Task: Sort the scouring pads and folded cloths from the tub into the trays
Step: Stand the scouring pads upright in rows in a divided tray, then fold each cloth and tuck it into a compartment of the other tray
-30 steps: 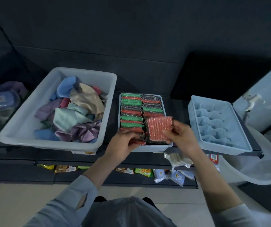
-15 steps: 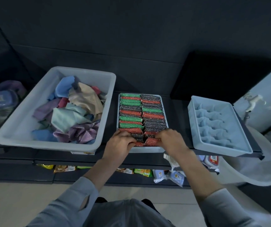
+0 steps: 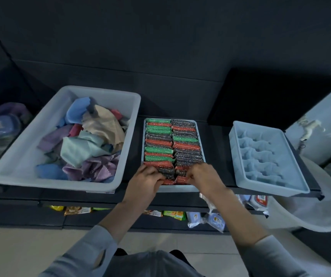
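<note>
Scouring pads: sparkly green, red and dark grey pads [image 3: 161,150] stood on edge in two tight columns that filled the middle tray [image 3: 180,188] from back to front
Cloths: crumpled rather than neatly folded, in blue, lilac, mint, beige and pink, heaped in a loose pile [image 3: 88,142] toward the right side of the tub [image 3: 20,156], left of the middle tray
Divided tray: pale blue, with wavy partitions, its compartments bare [image 3: 264,154], to the right of the middle tray and apart from it
Left hand: at the tray's near left corner [image 3: 147,181], fingers curled down onto the front pads of the left column; whether they pinched one I could not tell
Right hand: at the near end of the right column [image 3: 205,176], fingers bent and pressed into the front pads, with a red pad's edge just showing beside them; the grip itself was hidden
Surface: a dark shelf top [image 3: 216,136] carried the tub and both trays in a row; snack packets [image 3: 172,214] showed on a lower shelf
Room: dark panelled wall [image 3: 160,47] behind, pale floor tiles below, a white round basin [image 3: 320,206] at far right
Change: a second earlier the right hand held a red pad up flat over the tray; by now that pad was down among the front row and both hands had closed in on the tray's near edge
</note>
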`<state>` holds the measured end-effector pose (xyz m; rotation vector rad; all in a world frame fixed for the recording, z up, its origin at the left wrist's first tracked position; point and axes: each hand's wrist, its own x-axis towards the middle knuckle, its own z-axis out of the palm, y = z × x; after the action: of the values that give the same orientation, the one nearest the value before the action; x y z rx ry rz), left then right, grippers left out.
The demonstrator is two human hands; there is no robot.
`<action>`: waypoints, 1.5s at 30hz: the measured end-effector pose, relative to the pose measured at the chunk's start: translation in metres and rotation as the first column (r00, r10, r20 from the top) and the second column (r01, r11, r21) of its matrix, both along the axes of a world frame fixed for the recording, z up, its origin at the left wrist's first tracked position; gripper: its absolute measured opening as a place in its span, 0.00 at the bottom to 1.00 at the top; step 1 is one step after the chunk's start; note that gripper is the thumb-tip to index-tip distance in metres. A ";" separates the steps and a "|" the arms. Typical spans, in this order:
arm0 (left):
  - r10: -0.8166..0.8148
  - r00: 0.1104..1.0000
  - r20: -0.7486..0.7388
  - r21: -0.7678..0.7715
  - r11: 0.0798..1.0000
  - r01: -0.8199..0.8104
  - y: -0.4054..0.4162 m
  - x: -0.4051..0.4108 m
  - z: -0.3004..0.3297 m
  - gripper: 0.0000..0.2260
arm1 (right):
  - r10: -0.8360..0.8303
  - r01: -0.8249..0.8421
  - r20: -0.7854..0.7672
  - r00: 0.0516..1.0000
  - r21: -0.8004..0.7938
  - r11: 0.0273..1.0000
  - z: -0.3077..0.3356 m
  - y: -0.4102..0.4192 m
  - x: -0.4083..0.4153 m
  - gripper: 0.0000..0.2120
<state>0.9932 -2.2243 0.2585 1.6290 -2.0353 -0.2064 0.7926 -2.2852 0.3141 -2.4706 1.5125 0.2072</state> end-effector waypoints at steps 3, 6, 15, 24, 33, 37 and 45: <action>-0.016 1.000 0.013 -0.047 0.999 0.017 0.002 0.000 0.002 0.04 | -0.289 0.258 0.460 0.840 0.130 0.957 0.008 0.000 -0.033 0.07; -0.012 1.000 0.017 -0.058 0.998 0.013 0.003 -0.001 0.000 0.06 | -0.472 0.640 0.510 0.719 -0.221 0.736 -0.005 -0.004 -0.085 0.11; 0.022 1.000 0.001 -0.002 1.000 -0.022 -0.017 -0.024 0.020 0.04 | -0.631 0.618 0.050 0.774 -0.275 0.736 -0.022 0.002 -0.124 0.09; 0.343 0.567 -0.749 0.610 0.690 0.389 -0.060 -0.119 0.094 0.23 | -0.128 0.379 0.468 0.875 -0.494 0.783 0.021 0.047 -0.061 0.04; 0.334 0.453 -0.827 0.454 0.871 0.186 -0.069 -0.066 0.105 0.16 | 0.047 0.402 0.660 0.750 -0.511 0.759 0.047 0.033 -0.057 0.18; 0.327 0.513 -0.793 0.399 0.917 0.032 -0.064 -0.010 0.107 0.20 | -0.199 0.688 0.823 0.532 -0.284 0.667 0.035 0.011 -0.063 0.14; 0.375 0.363 -0.853 0.343 0.927 -0.152 -0.039 0.073 0.105 0.19 | -0.623 0.604 0.434 0.650 0.201 0.771 -0.032 -0.017 -0.016 0.21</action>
<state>1.0665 -2.2630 0.3630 1.4061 -0.8683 -0.9939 0.7761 -2.3026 0.2825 -1.6332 1.9480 -0.4670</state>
